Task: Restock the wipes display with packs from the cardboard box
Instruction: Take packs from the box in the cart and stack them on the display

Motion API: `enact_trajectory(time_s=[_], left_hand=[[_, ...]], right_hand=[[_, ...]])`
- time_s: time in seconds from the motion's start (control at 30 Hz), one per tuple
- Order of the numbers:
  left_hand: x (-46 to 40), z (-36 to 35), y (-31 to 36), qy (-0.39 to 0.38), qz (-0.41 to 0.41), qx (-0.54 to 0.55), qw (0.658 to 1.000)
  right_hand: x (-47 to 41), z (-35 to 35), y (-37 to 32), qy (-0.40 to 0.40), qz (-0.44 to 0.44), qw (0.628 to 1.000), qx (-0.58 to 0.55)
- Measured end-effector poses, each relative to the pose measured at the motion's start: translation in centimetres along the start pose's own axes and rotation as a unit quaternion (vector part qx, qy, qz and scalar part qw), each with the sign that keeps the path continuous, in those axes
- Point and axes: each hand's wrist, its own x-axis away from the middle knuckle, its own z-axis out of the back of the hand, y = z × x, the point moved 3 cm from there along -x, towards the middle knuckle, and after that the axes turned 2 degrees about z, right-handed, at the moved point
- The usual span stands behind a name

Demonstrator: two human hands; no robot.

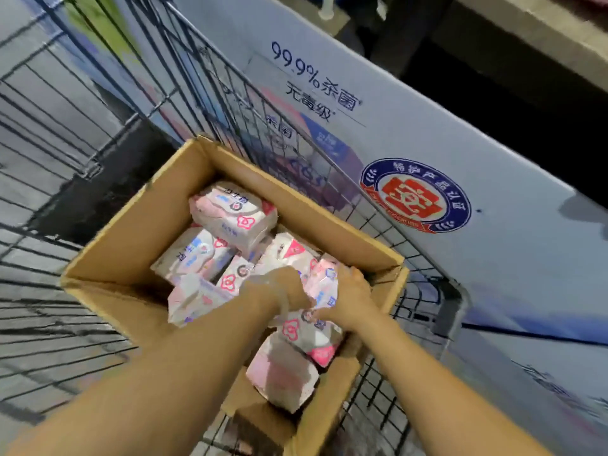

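An open cardboard box (pixel 131 235) sits inside a wire cage and holds several pink-and-white wipes packs, one of them (pixel 233 210) lying on top at the far end. Both my hands reach into the near right part of the box. My left hand (pixel 279 287) and my right hand (pixel 350 292) grip the same upright wipes pack (pixel 324 287) from either side, fingers curled round it. More packs lie under and in front of my hands (pixel 283 373).
The wire cage (pixel 49 192) surrounds the box, its mesh floor to the left and its mesh wall behind. A white printed display panel (pixel 427 159) with blue text and a red-and-blue seal stands along the right. Dark floor lies beyond the panel.
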Motion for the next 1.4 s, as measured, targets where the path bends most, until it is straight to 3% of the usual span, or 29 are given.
enact_trajectory(time_s=[0.07,0.23,0.37,0.47,0.6,0.77,0.9,1.07,1.17,1.4], left_hand=[[-0.2,-2.8,-1.5,-0.047,0.049,0.082,0.994],[-1.4,-7.0,-4.7,-0.118,0.104,0.305,0.939],[-1.3,-8.6,-4.3,-0.156,0.1,0.437,0.88],[-0.9,-9.1,-3.6,-0.13,0.067,0.489,0.86],[-1.9,-9.8,-4.8,-0.079,0.062,0.457,0.884],[-2.7,-9.7,-5.2,-0.097,0.043,0.363,0.926],[-3.5,-10.4,-5.2,-0.114,0.004,0.275,0.955],[-2.3,-9.9,-4.6,-0.112,-0.053,0.339,0.933],[-2.1,-9.6,-4.8,-0.112,-0.066,0.356,0.926],[-1.4,-9.4,-5.1,-0.092,-0.071,0.431,0.895]], right_hand=[[-1.5,0.8,0.7,0.01,-0.007,1.0,0.015],[-4.8,1.5,2.4,-0.083,-0.062,0.994,0.016],[-6.6,0.5,3.6,-0.142,-0.1,0.985,-0.002],[-7.0,0.9,3.6,-0.148,-0.089,0.985,0.0],[-6.8,1.3,2.6,-0.118,-0.091,0.988,0.044],[-5.3,1.2,1.8,-0.161,-0.102,0.972,0.139],[-5.3,0.6,2.5,-0.177,-0.11,0.973,0.096],[-6.2,0.5,2.4,-0.194,-0.099,0.974,0.059],[-5.8,0.2,1.9,-0.216,-0.081,0.972,-0.035],[-4.3,1.0,0.9,-0.2,-0.031,0.979,-0.021]])
